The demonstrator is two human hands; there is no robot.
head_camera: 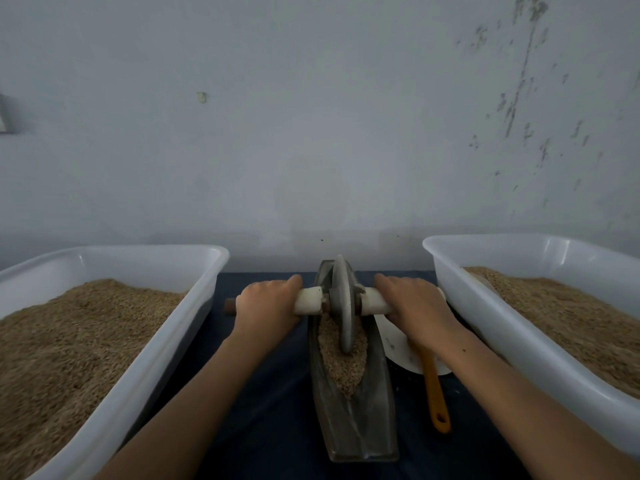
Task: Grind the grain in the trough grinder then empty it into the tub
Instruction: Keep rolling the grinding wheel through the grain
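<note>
A boat-shaped metal trough grinder (356, 420) lies lengthwise on the dark cloth between two tubs. Tan grain (341, 362) fills its groove. A grey metal grinding wheel (343, 303) stands upright in the groove towards the far end, on a white-wrapped axle handle (308, 299). My left hand (268, 303) grips the left side of the handle. My right hand (412, 303) grips the right side. A white plastic tub (485, 306) with grain stands on the right, and a second white tub (180, 327) heaped with grain stands on the left.
A white plate (398, 348) lies between the grinder and the right tub, with an orange-handled utensil (436, 393) resting on it, partly under my right forearm. A pale wall rises directly behind the table. Dark cloth (270, 393) covers the tabletop.
</note>
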